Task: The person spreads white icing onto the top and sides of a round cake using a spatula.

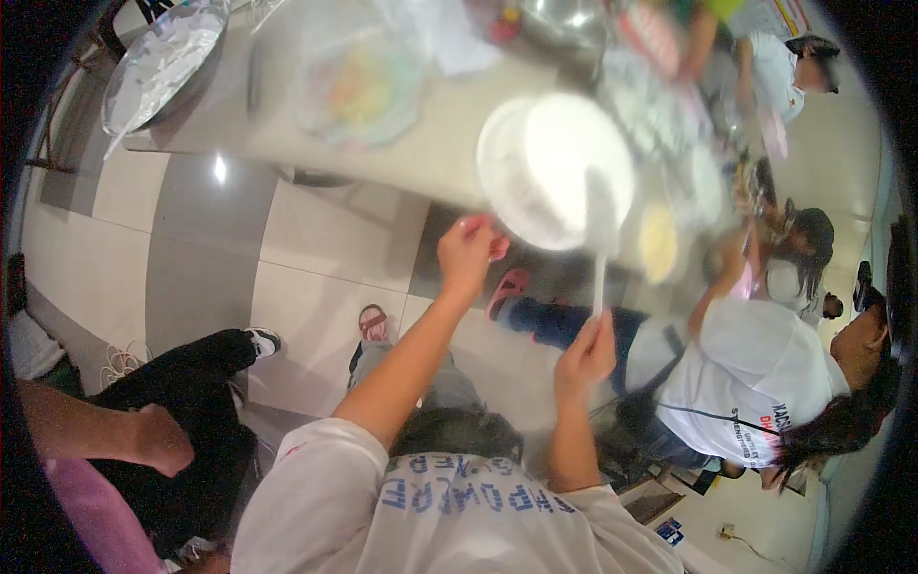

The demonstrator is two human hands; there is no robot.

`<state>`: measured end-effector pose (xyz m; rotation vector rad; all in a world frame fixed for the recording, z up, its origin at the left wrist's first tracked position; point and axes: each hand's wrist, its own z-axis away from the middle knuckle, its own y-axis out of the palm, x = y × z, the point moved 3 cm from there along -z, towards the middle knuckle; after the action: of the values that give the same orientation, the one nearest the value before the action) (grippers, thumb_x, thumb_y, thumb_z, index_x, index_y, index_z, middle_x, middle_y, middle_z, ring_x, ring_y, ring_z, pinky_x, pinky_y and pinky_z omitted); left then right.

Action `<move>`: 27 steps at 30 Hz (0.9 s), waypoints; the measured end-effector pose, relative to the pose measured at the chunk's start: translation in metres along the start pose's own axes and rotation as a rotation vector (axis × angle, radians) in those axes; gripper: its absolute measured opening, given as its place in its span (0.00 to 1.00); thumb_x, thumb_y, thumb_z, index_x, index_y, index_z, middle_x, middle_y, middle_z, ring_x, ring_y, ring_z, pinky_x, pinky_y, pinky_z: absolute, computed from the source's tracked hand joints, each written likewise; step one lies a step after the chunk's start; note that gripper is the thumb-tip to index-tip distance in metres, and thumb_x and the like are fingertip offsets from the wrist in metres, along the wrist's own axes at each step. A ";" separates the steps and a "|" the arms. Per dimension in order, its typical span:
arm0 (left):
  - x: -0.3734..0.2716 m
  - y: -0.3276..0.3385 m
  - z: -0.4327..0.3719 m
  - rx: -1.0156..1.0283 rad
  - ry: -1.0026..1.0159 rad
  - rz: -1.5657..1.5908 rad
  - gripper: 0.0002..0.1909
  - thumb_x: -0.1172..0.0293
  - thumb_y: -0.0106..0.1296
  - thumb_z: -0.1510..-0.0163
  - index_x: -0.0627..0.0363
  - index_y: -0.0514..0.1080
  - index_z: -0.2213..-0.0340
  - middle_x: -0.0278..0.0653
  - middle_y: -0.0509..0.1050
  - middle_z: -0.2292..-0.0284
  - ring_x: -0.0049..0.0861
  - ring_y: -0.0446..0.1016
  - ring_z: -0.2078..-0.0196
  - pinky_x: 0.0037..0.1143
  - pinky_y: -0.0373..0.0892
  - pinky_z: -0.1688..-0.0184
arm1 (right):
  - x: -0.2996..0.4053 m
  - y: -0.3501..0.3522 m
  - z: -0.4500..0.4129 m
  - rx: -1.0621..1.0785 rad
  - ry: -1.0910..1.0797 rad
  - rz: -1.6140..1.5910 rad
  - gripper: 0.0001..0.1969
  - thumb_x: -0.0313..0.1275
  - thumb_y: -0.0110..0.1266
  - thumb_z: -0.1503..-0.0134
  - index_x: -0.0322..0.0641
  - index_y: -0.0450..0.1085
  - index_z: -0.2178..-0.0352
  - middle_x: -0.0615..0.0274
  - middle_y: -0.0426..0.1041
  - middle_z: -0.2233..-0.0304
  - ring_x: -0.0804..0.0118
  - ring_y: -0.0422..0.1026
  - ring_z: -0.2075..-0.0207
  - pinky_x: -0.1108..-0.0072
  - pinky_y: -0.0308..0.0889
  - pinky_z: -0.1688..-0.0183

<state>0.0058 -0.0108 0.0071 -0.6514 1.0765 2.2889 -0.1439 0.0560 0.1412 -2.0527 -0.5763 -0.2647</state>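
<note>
In my right hand [588, 351] is the thin pale handle of a spatula [601, 208]. Its broad greyish blade lies across the lower right part of a bright white round thing [563, 151]. That round thing is blurred and overlaps a wider white round plate or board [502, 165] at the table's edge. My left hand [472, 251] is curled, fingertips reddish, close to the lower left rim of the plate. Whether it touches the rim or pinches something small, I cannot tell.
The pale table [258, 136] holds a blurred dish with coloured contents [358, 90], a metal bowl [563, 21] and a yellow round thing [658, 240]. A foil-covered round container [165, 57] is far left. A person in a white shirt [739, 373] stands close at right; another person's arm [107, 434] is left.
</note>
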 end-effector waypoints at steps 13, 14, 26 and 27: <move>0.028 -0.082 0.010 -0.102 -0.078 -0.179 0.10 0.78 0.39 0.50 0.66 0.63 0.65 0.43 0.68 0.72 0.29 0.72 0.75 0.24 0.71 0.73 | 0.017 0.081 -0.001 0.191 -0.077 0.002 0.17 0.19 0.46 0.53 0.36 0.63 0.59 0.53 0.64 0.80 0.56 0.64 0.81 0.70 0.60 0.79; 0.030 -0.087 0.010 -0.102 -0.077 -0.179 0.10 0.78 0.39 0.50 0.66 0.63 0.65 0.43 0.68 0.72 0.29 0.72 0.75 0.24 0.71 0.73 | 0.017 0.084 -0.001 0.196 -0.080 0.012 0.17 0.19 0.46 0.53 0.36 0.63 0.58 0.53 0.64 0.80 0.56 0.64 0.80 0.70 0.60 0.78; 0.036 -0.127 0.019 -0.078 -0.112 -0.196 0.10 0.76 0.39 0.49 0.64 0.62 0.64 0.42 0.68 0.73 0.27 0.72 0.76 0.23 0.70 0.74 | 0.020 0.026 -0.005 0.024 0.075 -0.074 0.14 0.22 0.39 0.47 0.30 0.62 0.58 0.55 0.66 0.77 0.64 0.66 0.78 0.73 0.61 0.76; 0.033 -0.130 0.023 -0.101 -0.099 -0.205 0.10 0.76 0.39 0.49 0.64 0.62 0.63 0.42 0.68 0.73 0.27 0.72 0.76 0.23 0.70 0.74 | 0.019 0.015 -0.004 0.020 0.079 -0.070 0.14 0.22 0.39 0.47 0.30 0.62 0.58 0.55 0.66 0.77 0.64 0.66 0.78 0.73 0.61 0.76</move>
<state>0.0593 0.0870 -0.0711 -0.6488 0.8128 2.1832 -0.1198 0.0515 0.1400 -1.9957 -0.6000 -0.3783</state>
